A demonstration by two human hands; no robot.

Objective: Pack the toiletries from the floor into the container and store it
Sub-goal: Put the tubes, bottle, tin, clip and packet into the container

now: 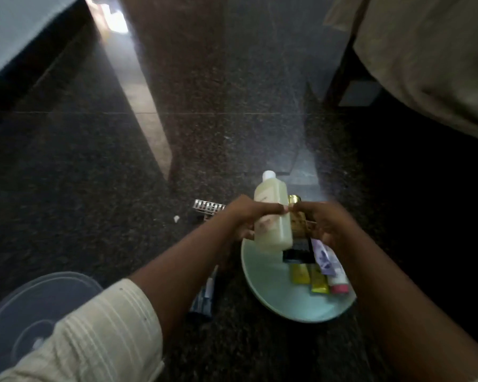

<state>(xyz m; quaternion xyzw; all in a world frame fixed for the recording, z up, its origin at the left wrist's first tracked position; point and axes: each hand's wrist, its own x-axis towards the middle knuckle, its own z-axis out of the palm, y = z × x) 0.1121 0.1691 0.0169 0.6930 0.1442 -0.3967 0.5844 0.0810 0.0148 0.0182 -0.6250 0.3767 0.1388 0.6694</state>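
A pale green round container (pixel 276 293) sits on the dark granite floor in front of me. Over its far edge my left hand (pixel 243 216) grips a pale yellow bottle (pixel 271 219) with a white cap, held upright. My right hand (pixel 323 221) holds a gold-and-black tube (pixel 298 230) right beside the bottle. Inside the container lie a purple-and-white tube (pixel 326 257), two yellow tubes (pixel 309 277) and a tube with a pink cap (pixel 338 285). A blue-and-white tube (pixel 204 296) lies on the floor left of the container, under my left forearm.
A clear plastic lid (pixel 25 307) lies on the floor at the lower left. A silver blister strip (pixel 207 208) and a small white scrap (pixel 176 218) lie on the floor beyond my left hand. A cloth-draped bed (pixel 431 56) stands at the right, and furniture with a pale top (pixel 17 31) stands at the upper left.
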